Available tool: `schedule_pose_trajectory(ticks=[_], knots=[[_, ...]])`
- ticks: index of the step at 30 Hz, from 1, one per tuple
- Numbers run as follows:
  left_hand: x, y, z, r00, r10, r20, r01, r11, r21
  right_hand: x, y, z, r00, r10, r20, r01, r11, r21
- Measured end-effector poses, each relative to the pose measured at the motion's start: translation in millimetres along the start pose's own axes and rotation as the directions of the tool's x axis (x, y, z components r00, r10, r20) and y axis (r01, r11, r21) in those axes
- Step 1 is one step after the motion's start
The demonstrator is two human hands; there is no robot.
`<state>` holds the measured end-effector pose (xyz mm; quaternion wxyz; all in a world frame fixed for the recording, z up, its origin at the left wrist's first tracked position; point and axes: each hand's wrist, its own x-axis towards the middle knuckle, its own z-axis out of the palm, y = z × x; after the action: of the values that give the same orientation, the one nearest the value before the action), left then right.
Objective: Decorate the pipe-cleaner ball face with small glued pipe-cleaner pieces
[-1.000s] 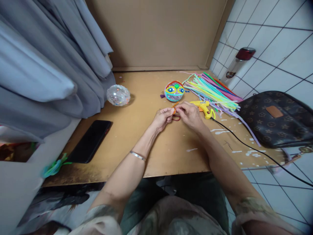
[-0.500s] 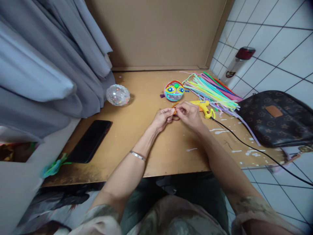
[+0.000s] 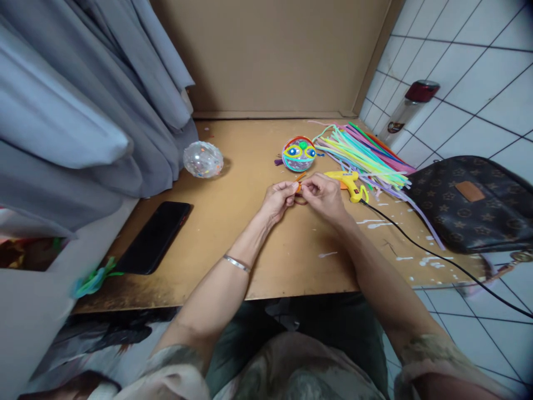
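Observation:
Both hands meet over the middle of the table, working on an orange pipe cleaner. My left hand pinches it between thumb and fingers. Close against it, my right hand has its fingertips closed on the same piece. A reddish-brown loop shows just below the fingers; whether it joins the orange piece I cannot tell. Beyond the hands stands a clear ball decorated with a colourful face. A yellow glue gun lies right beside my right hand.
A bundle of coloured pipe cleaners lies at the back right, near a dark patterned bag and a red-capped bottle. The glue gun's black cord crosses the right side. At left are a clear ball, a black phone and a grey curtain.
The whole view has shifted slightly, so things on the table appear a little further right. Both hands keep their pinch on the orange pipe cleaner, with hardly any visible movement.

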<state>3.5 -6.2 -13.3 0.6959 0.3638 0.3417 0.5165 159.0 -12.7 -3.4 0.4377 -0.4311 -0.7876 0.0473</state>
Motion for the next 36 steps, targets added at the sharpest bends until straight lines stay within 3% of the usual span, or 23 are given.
schedule_pose_trajectory(ticks=[12, 36], knots=[[-2.5, 4.9, 1.5, 0.998, -0.052, -0.033, 0.052, 0.998, -0.020, 4.0, 5.4, -10.0, 0.987, -0.078, 0.143, 0.075, 0.997, 0.023], [2.1, 3.9, -2.8, 0.996, -0.058, -0.070, 0.052, 0.995, -0.085, 3.7, -5.9, -12.7, 0.981, -0.082, 0.177, 0.090, 0.995, -0.033]])
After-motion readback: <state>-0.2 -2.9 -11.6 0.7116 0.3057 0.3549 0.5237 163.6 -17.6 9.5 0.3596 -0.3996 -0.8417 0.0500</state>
